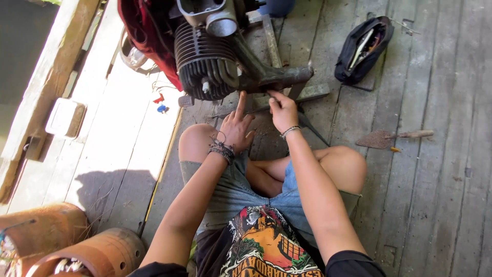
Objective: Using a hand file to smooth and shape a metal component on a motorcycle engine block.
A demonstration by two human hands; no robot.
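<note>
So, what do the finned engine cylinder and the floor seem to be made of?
The finned engine cylinder looks like cast metal, dark and dull, with rows of thin cooling fins. The floor seems to be bare weathered wood: grey planks with grain and gaps between boards.

Weathered grey floorboards (435, 195) are running away from the camera, gaps showing between them. Strong sunlight is falling across pale planks (118, 138) on the left, casting a hard shadow. A thick timber beam (46, 87) is edging that side. Two rusty cylinders (66, 246) are lying in the lower left corner, and a rusty trowel (392, 137) is resting on the boards beside an open black pouch (364, 48).
</note>
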